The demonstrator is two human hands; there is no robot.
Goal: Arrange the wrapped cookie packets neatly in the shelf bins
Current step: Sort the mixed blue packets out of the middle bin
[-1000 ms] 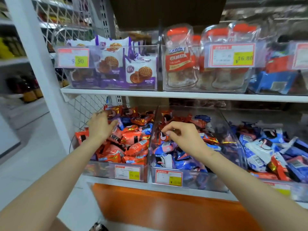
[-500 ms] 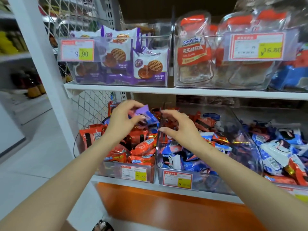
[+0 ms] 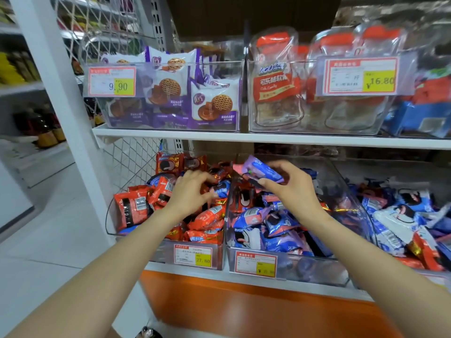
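My right hand (image 3: 290, 189) pinches a purple-blue cookie packet (image 3: 262, 170) above the middle clear bin (image 3: 288, 267), which is filled with blue and purple packets. My left hand (image 3: 190, 191) hovers with loosely curled fingers over the left clear bin (image 3: 168, 252). That bin is heaped with red packets (image 3: 205, 218) and a few blue ones (image 3: 223, 190). I cannot tell whether the left fingers touch a packet.
A third bin (image 3: 415, 230) at the right holds mixed blue, white and red packets. The upper shelf (image 3: 268, 137) carries bins of purple waffle-cookie packs (image 3: 212, 103) and red-capped candy bags (image 3: 278, 79). A white upright post (image 3: 66, 98) and wire mesh stand at the left.
The purple-blue packet went from my left hand to my right hand, which now holds it over the middle bin. My left hand dropped back over the red packets.
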